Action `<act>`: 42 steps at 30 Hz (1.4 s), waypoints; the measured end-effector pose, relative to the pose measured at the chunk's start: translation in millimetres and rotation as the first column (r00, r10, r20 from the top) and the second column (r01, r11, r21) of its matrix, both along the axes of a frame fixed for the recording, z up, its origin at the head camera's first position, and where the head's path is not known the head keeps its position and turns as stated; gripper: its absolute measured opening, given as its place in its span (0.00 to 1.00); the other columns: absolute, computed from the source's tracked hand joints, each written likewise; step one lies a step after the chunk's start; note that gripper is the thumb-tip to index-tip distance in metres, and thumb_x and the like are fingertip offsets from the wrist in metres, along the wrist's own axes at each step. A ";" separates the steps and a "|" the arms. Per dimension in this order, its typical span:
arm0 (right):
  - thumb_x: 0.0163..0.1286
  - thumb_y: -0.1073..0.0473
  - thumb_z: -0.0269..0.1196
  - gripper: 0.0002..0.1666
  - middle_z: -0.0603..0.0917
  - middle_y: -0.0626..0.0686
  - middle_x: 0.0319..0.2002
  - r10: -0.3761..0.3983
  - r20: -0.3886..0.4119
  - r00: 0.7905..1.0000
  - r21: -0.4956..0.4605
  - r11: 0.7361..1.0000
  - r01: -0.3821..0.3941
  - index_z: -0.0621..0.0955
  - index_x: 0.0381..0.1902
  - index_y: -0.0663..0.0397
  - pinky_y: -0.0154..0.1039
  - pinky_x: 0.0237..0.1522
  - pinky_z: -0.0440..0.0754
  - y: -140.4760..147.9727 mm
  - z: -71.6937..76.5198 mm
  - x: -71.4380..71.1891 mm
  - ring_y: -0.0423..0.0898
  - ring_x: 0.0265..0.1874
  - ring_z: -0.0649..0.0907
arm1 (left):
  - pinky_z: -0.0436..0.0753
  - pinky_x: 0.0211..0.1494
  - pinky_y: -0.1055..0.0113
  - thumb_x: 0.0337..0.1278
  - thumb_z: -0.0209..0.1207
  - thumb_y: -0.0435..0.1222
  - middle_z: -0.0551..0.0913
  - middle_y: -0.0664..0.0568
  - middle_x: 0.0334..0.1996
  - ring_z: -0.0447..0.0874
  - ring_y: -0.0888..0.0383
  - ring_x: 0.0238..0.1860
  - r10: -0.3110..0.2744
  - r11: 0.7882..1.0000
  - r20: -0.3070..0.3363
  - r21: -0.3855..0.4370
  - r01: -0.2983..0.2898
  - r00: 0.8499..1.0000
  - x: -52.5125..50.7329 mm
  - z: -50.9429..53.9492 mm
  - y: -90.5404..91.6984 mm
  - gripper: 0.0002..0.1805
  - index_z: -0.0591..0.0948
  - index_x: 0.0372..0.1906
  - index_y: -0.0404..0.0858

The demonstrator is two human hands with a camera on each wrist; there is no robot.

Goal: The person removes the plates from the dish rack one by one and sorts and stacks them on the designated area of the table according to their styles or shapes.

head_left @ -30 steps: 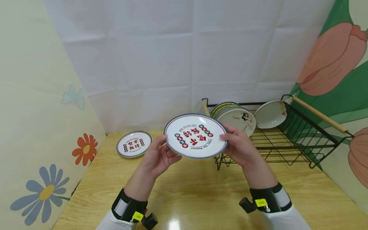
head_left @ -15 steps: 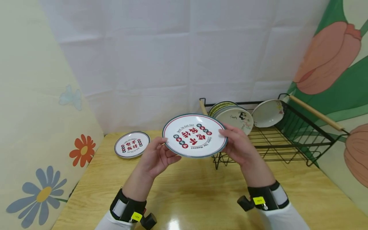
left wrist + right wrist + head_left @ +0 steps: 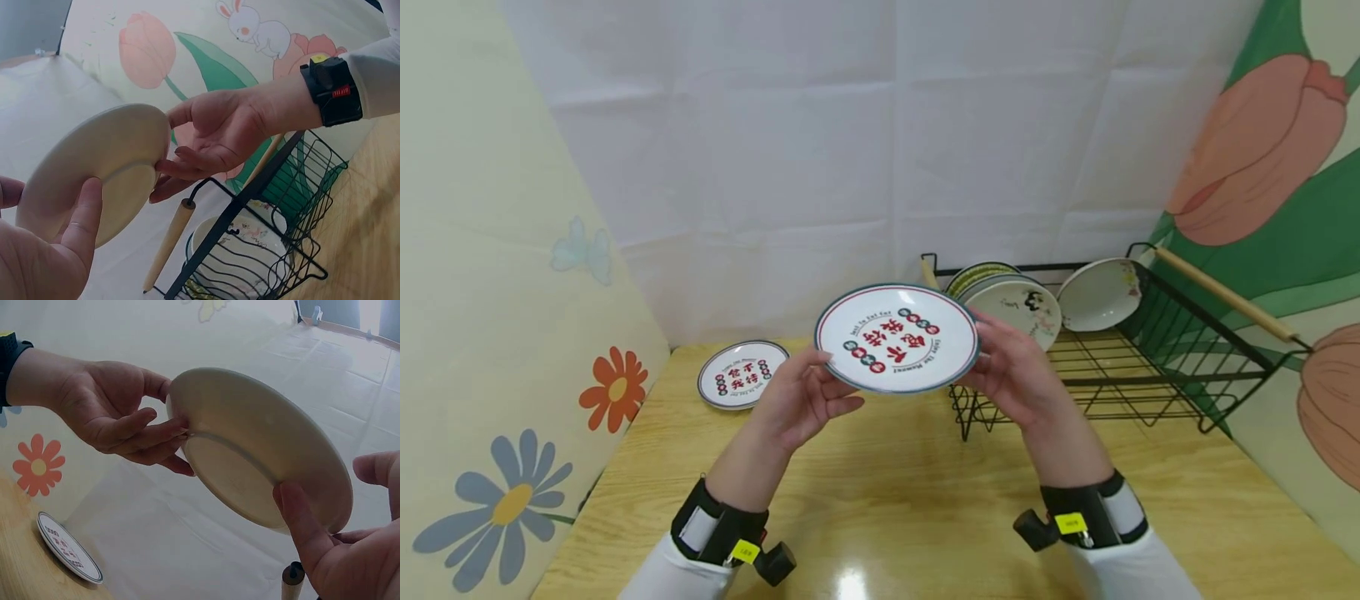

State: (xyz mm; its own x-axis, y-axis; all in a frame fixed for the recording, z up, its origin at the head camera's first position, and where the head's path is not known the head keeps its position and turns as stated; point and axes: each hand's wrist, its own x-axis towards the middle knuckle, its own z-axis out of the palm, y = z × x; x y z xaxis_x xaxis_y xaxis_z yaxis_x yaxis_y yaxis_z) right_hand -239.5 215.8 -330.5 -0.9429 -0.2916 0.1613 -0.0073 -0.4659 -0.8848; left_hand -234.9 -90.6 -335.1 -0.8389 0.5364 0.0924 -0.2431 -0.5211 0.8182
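Observation:
A round white plate (image 3: 897, 337) with red lettering and a blue-green rim is held up above the table, tilted so its printed face shows in the head view. My left hand (image 3: 801, 400) grips its left edge, thumb on the top rim and fingers below. At the right edge my right hand (image 3: 1011, 371) holds it, with fingertips against the pale underside (image 3: 250, 444) in the right wrist view. There the right thumb (image 3: 375, 469) stands off the plate's face. A matching plate (image 3: 742, 375) lies face up on the table at the left.
A black wire dish rack (image 3: 1112, 383) with wooden handles stands at the right. Several plates (image 3: 1015, 308) lean in its left part, and a white bowl (image 3: 1099, 296) leans farther right. A white cloth (image 3: 790, 167) hangs behind the wooden table (image 3: 850, 492).
Both hands have shifted the held plate a little left and up. My right thumb, earlier over the plate's face, has drawn back to the rim. The other plate stays put.

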 end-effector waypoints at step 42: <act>0.82 0.41 0.46 0.42 0.62 0.68 0.78 0.093 0.365 0.926 0.058 0.991 -0.123 0.52 0.83 0.57 0.59 0.69 0.76 -175.2 -54.6 -94.2 0.68 0.69 0.76 | 0.91 0.45 0.63 0.80 0.37 0.31 0.92 0.50 0.40 0.94 0.54 0.39 0.478 0.875 0.246 -0.213 -0.434 0.843 -73.4 -55.0 -156.2 0.41 0.37 0.83 0.66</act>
